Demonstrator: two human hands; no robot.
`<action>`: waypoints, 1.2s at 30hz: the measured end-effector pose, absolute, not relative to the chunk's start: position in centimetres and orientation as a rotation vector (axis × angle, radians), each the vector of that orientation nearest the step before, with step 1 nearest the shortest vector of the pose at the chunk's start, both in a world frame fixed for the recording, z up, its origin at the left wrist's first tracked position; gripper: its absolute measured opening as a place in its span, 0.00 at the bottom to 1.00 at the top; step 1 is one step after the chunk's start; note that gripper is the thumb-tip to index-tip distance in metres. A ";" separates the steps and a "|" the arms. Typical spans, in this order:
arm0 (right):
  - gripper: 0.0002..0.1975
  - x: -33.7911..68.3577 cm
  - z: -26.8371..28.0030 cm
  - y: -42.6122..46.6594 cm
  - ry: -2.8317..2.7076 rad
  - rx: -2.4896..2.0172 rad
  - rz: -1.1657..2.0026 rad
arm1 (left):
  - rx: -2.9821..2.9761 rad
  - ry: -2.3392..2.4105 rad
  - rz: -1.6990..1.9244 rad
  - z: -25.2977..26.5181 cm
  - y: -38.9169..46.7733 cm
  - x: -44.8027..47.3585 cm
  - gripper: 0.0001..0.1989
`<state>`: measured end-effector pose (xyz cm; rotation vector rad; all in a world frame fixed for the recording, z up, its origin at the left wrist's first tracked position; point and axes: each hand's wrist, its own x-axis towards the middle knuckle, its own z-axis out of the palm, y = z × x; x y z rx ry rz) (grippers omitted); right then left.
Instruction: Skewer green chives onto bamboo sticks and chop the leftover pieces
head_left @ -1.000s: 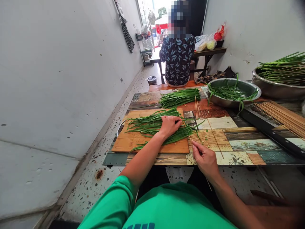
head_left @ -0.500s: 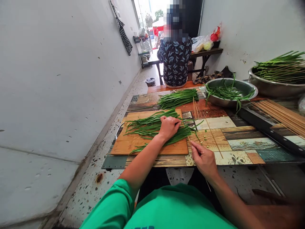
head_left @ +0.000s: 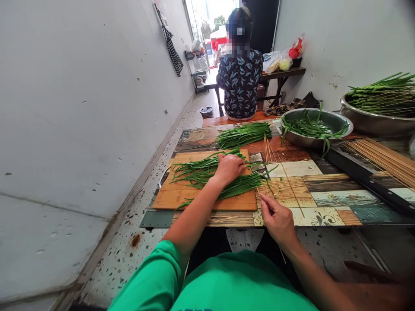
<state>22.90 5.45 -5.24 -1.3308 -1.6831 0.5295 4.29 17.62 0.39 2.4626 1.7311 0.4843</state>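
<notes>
Green garlic chives (head_left: pixel 241 186) lie in rows across a wooden cutting board (head_left: pixel 168 199). My left hand (head_left: pixel 229 167) rests over the chives near their cut ends, with its fingers curled down onto some of them; the fingertips are partly hidden. Just off the board's right front corner, my right hand (head_left: pixel 278 217) pinches a thin bamboo skewer (head_left: pixel 283 255). The skewer's short front end points at the nearest chives, and its long rear part hangs below the table edge. A bigger bunch of chives (head_left: pixel 244 134) lies behind the board.
Several loose skewers (head_left: pixel 268 149) lie right of the board, with one single skewer (head_left: pixel 293 190) nearer. A black-handled knife (head_left: pixel 366 179), a metal bowl of chive scraps (head_left: pixel 303 140), a larger basin (head_left: pixel 372 119) and a skewer pile (head_left: pixel 385 157) occupy the right. A person (head_left: pixel 240 86) sits beyond.
The skewer's front end reached up to the left hand before; now it shows only a short way past my right fingers. My left fingers have shifted slightly on the chives.
</notes>
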 end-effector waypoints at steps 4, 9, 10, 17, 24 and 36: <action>0.17 23.0 -5.3 5.5 -1.693 -1.348 0.531 | 2.502 1.737 0.281 -0.3 18.8 5.7 0.10; 0.17 23.0 -5.5 5.5 -1.681 -1.325 0.537 | 2.481 1.785 0.372 0.9 18.3 5.5 0.10; 0.17 23.0 -5.5 5.5 -1.677 -1.318 0.541 | 2.461 1.794 0.435 1.3 18.0 5.2 0.10; 0.17 23.0 -5.6 5.7 -1.664 -1.322 0.565 | 2.303 1.556 0.537 1.0 17.3 3.2 0.08; 0.17 23.1 -5.4 5.8 -1.664 -1.315 0.560 | 2.206 1.521 0.686 -0.3 17.3 3.7 0.15; 0.18 23.1 -5.6 5.7 -1.668 -1.331 0.592 | 2.035 1.511 0.735 -1.0 17.3 4.0 0.14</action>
